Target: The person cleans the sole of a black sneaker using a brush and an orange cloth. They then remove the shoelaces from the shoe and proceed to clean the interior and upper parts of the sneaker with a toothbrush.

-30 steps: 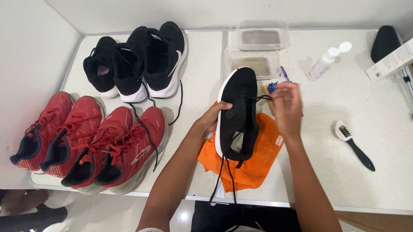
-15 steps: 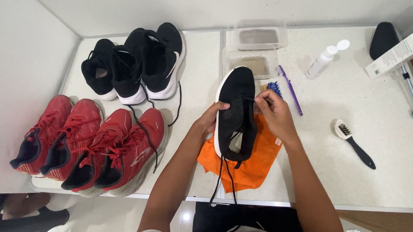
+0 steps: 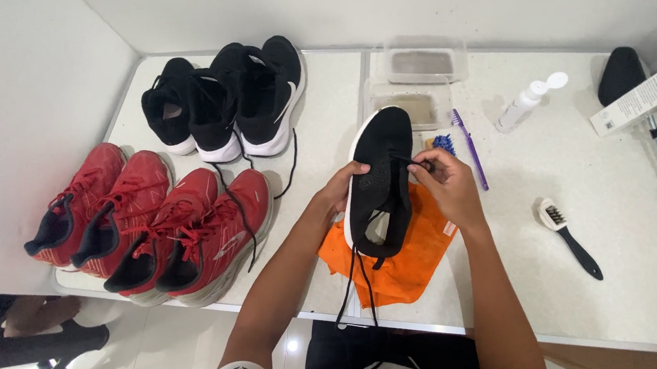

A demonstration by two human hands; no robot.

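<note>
A black sneaker with a white sole (image 3: 381, 165) lies toe-away on an orange cloth (image 3: 408, 265) in the middle of the white table (image 3: 615, 309). My left hand (image 3: 341, 187) grips the shoe's left side. My right hand (image 3: 447, 184) pinches a black lace (image 3: 408, 161) at the shoe's right edge, near the upper eyelets. Two loose lace ends (image 3: 358, 284) hang down past the table's front edge.
Several red sneakers (image 3: 149, 229) sit at the front left, several black sneakers (image 3: 222, 102) behind them. Two clear tubs (image 3: 424, 63) stand at the back, a purple toothbrush (image 3: 469, 149) and white bottle (image 3: 524, 104) beside them. A black-handled brush (image 3: 568, 236) lies right; a box (image 3: 648, 96) far right.
My right hand has come down and left from the area by the toothbrush onto the shoe's lace. The shoe and my left hand have barely shifted.
</note>
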